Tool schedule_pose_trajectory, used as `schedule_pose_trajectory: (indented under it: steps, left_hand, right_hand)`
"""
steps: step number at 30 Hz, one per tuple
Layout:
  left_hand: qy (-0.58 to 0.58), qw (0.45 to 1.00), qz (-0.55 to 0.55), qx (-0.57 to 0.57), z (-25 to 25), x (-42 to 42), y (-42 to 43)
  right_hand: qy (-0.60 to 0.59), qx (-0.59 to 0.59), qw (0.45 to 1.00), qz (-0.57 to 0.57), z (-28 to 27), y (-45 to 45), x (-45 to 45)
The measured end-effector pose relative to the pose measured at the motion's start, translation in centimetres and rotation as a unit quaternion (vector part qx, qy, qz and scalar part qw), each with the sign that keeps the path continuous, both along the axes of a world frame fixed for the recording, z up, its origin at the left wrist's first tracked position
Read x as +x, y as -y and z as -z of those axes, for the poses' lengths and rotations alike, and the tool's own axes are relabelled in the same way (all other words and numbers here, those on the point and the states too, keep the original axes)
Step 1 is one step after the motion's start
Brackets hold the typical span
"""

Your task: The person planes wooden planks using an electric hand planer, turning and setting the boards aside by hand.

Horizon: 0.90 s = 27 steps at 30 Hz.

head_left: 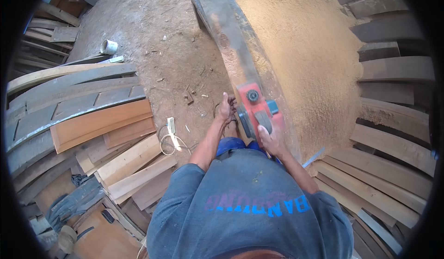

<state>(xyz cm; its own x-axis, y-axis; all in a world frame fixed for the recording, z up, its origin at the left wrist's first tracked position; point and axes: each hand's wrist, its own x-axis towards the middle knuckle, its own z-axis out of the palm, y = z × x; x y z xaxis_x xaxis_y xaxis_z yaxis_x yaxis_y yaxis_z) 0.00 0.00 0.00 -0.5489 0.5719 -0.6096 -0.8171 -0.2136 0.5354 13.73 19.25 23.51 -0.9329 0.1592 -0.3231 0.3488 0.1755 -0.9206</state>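
A red electric planer (250, 102) with a black knob rests on a long wooden board (231, 58) that stretches away from my body on a narrow bench. My right hand (274, 141) is wrapped around the planer's rear handle. To the left of the tool, my left hand (226, 107) hovers by the board's edge, thumb up and fingers loosely apart, with nothing visible in it. Part of the planer's handle is hidden under my right palm.
Sawdust (305, 74) covers the floor right of the bench. Stacked planks (393, 69) line the right side, and more boards (101, 125) lie at left. A white power strip (171, 126) with a cord (163, 144) and a white bucket (109, 47) sit left.
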Motion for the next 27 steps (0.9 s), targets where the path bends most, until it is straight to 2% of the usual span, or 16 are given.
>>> schedule_pose_trajectory:
  steps: [2,3,4,5,6,8,11,15,16,18,21,26,27]
  left_hand:
    - [0.005,0.999,-0.024,-0.021,0.8,-0.1,0.3]
    - [0.014,0.999,-0.035,-0.02,0.2,1.5,-2.3]
    - [0.038,0.998,-0.049,-0.026,-2.3,4.9,-3.7]
    - [0.031,0.997,-0.065,-0.038,-4.0,4.5,-4.0]
    - [0.013,0.997,-0.059,-0.044,-4.5,2.1,-3.6]
    - [0.011,0.997,-0.045,-0.055,-5.5,1.3,-3.3]
    - [0.015,0.996,-0.028,-0.082,-3.4,0.6,-2.6]
    - [0.015,0.996,-0.021,-0.087,-3.6,0.6,-2.1]
    - [0.014,0.996,-0.018,-0.089,-3.3,0.6,-2.0]
    - [0.005,0.996,-0.019,-0.088,-3.5,0.6,-2.0]
    - [-0.007,0.996,-0.035,-0.078,-4.7,0.3,-2.0]
    - [-0.02,0.995,-0.068,-0.064,-5.7,-0.7,-3.3]
    - [-0.025,0.996,-0.07,-0.05,-5.1,-1.0,-3.5]
  right_hand:
    - [-0.019,0.051,0.999,0.001,0.3,0.6,-4.0]
    - [0.001,0.07,0.998,0.01,-1.7,-0.8,-6.6]
    - [0.035,0.083,0.996,0.014,-3.9,-1.5,-8.5]
    - [0.044,0.081,0.996,0.007,-2.7,-2.0,-11.4]
    - [0.037,0.074,0.997,0.0,-1.3,-2.1,-15.6]
    - [-0.051,0.091,0.994,0.023,-0.9,-2.0,-21.8]
    - [-0.056,0.073,0.995,0.031,-1.0,-2.3,-30.5]
    - [-0.031,0.071,0.996,0.046,-0.8,-2.7,-38.9]
    - [-0.034,0.039,0.998,0.04,-0.2,-3.1,-40.0]
    - [-0.039,-0.023,0.999,0.026,0.5,-3.3,-40.5]
    - [-0.01,-0.017,0.999,0.026,0.3,-3.4,-38.1]
    - [0.008,-0.065,0.997,0.048,-1.7,-2.5,-26.2]
    - [0.027,-0.038,0.999,0.028,-1.5,-2.5,-23.4]
